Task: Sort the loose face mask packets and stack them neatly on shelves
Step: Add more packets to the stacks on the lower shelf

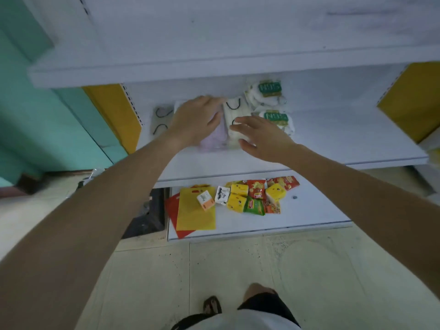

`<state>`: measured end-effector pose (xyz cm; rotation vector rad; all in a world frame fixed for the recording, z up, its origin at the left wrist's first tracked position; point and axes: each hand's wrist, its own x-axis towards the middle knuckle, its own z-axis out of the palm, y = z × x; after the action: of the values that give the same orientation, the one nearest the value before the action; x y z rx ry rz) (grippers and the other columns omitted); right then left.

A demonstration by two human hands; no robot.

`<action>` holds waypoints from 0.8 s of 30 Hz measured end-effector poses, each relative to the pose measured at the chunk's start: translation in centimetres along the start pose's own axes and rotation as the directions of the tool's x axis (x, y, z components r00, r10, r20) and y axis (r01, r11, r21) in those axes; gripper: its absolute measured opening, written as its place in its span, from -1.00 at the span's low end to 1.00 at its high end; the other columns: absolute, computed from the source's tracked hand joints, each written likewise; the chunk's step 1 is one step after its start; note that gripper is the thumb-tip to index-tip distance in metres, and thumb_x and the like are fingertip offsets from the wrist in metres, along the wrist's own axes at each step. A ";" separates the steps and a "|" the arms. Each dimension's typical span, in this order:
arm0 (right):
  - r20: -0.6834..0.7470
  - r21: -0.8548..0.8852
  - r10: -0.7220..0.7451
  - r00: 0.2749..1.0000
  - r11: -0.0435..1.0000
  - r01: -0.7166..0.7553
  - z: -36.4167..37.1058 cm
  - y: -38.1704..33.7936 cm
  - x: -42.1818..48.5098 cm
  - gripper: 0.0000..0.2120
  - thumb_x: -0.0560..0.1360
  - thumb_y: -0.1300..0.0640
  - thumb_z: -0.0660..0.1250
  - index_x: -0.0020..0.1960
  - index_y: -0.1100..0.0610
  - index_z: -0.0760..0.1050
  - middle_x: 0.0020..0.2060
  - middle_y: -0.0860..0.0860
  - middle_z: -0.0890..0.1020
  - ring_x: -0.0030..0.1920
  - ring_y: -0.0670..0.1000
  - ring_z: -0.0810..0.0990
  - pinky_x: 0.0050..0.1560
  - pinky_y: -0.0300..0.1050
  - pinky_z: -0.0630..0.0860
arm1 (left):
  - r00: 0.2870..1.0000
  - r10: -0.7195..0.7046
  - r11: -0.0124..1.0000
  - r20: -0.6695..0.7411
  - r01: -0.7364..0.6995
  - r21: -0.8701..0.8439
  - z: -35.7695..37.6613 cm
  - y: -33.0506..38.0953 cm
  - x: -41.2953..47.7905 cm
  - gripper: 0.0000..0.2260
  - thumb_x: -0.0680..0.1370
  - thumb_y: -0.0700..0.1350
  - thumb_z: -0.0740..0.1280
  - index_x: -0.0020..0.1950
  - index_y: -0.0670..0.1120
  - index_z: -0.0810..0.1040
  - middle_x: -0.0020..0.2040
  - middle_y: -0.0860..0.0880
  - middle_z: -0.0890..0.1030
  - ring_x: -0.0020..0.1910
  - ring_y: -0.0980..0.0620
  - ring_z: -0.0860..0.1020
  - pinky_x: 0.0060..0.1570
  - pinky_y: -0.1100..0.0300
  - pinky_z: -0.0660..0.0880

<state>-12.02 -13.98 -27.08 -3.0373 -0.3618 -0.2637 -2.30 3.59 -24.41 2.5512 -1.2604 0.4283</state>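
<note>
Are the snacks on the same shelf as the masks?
No, the snacks lie on the lowest shelf, below the mask packets.

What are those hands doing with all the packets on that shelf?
A person is tidying face mask packets on the middle shelf. The left hand rests flat on a lilac packet, and the right hand touches the white packet beside it. A grey packet lies to the left and green-labelled packets to the right. Snack packs sit on the lower shelf.
</note>
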 end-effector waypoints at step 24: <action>0.068 -0.051 0.752 0.655 0.659 -0.751 -13.5 29.1 -0.5 -0.38 0.53 -0.34 -0.13 0.50 -0.08 0.08 0.51 0.12 0.05 0.50 0.21 -0.04 0.41 0.25 -0.10 | 0.985 -0.123 0.991 0.123 0.128 -0.035 -1.1 10.7 25.2 -0.68 0.64 -0.03 0.13 0.37 -0.06 0.41 0.35 -0.08 0.40 0.28 -0.07 0.41 0.18 0.08 0.35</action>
<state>-7.71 -43.52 -15.38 -2.8917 0.9128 -0.0708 3.52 -20.53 -12.88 2.6359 -1.1262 0.2208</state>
